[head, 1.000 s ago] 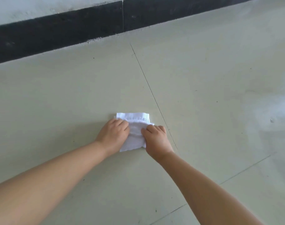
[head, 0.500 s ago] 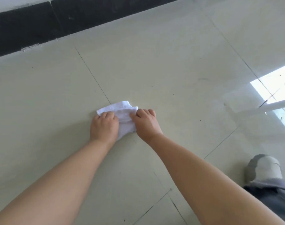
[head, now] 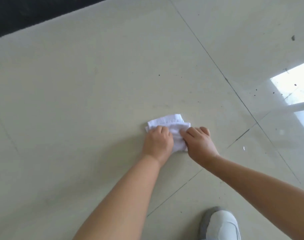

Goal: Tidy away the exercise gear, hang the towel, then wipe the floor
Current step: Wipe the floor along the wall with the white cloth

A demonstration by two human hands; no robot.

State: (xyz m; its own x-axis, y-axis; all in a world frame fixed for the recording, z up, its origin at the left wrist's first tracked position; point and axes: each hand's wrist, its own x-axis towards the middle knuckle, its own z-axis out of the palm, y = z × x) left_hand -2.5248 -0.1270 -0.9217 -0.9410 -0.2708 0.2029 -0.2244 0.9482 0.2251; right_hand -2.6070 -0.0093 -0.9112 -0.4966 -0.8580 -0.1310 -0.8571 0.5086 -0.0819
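Head view: left hand (head: pixel 158 142) and right hand (head: pixel 199 143) side by side on one folded white cloth (head: pixel 168 122), pressing it down onto the pale tiled floor (head: pixel 95 84); left fingers curled over the cloth's near-left part, knuckles up; right fingers bent, inner ones on the cloth's right edge, outer ones seem to touch bare tile; whether either hand pinches fabric or just presses, cannot tell; cloth sits mid-floor, well clear of the dark skirting (head: pixel 26 14) at the top-left edge, left of a grout line (head: pixel 217 66) running diagonally; judged step: floor wiping, last part of the task. Risks: folded cloth could bunch or slip out from under the palms if pressure is uneven; dark specks (head: pixel 294 84) near the bright window reflection (head: pixel 297 87) at the right edge could be missed or smeared; glossy tile, shoe (head: pixel 220 224) may slide. Count: two hands, one cloth, one shoe, several specks.
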